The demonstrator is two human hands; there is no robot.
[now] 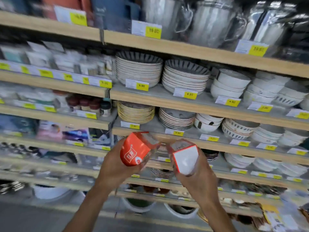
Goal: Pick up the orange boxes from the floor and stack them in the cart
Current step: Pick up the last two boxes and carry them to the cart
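Left hand: the left hand [115, 162] is raised in front of the shelves, fingers curled round the left orange box [136, 149], gripping it from below and behind.
Left orange box: glossy orange carton with rounded-looking lower edge, white print on its face, paler panel on top; tilted, top leaning right.
Right hand: the right hand [196, 171] wraps its fingers round the right orange box [184, 156] from beneath; fingertips largely hidden behind the carton.
Right orange box: carton with a white face bordered in orange, square corners, pale top panel; tilted, top leaning left.
Box spacing: the two cartons sit near each other, top corners close, a narrow gap between them; both held in the air, well above the floor.
Shelves: wooden-edged shelves [184, 98] with yellow price tags [142, 85], stacked ceramic plates [138, 71] and bowls [231, 84], metal pots [212, 20] on top.
Room: open space between hands and shelf fronts; view blurred at left.
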